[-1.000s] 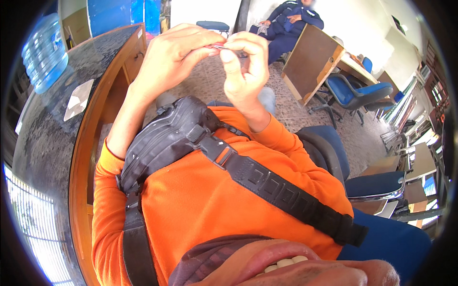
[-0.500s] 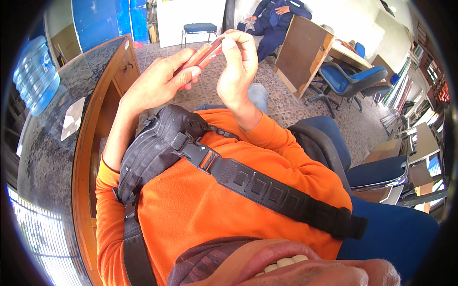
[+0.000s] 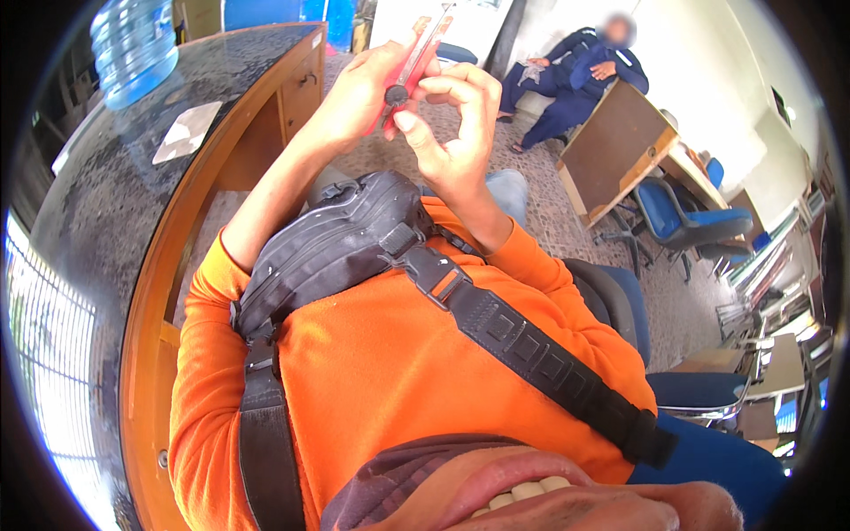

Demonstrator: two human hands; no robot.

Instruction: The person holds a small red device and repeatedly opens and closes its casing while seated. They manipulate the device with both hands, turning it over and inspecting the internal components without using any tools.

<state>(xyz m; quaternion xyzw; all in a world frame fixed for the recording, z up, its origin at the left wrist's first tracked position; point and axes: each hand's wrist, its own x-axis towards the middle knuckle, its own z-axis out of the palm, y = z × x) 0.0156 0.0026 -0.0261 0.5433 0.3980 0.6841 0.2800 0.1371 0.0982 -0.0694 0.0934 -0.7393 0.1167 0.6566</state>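
Tool [image 3: 416, 64], red and slim with a silvery strip along its length, is held up in front of the chest, near the upper edge of the view, tilted so that its narrow tip points up and to the right. Round and dark, a knob [image 3: 396, 96] sits near its lower end.

The left hand [image 3: 361, 96] is closed around the red body from the left side, grasping it with the palm turned inward. The right hand [image 3: 459, 124] is just beside it, half curled, its thumb bent toward the knob and its fingers folded near the silvery strip; whether it actually touches the tool I cannot tell.

Both forearms come out of the sleeves of an orange sweatshirt [image 3: 398, 372]. Across it runs a broad black strap [image 3: 531, 345], buckled to a black bag [image 3: 328, 248] that lies against the chest, below the hands and apart from them.

On the left, a dark, mottled tabletop [image 3: 97, 203] with a wooden edge bears a large blue water bottle [image 3: 135, 57] and, nearer the edge, a flat pale piece [image 3: 188, 133] with brownish patches.

Farther off, a person [image 3: 575, 80] in dark blue sits behind a brown wooden panel [image 3: 615, 146], one hand laid against the chest. To the right of the panel is a blue office chair [image 3: 695, 217] on a speckled floor [image 3: 558, 199]
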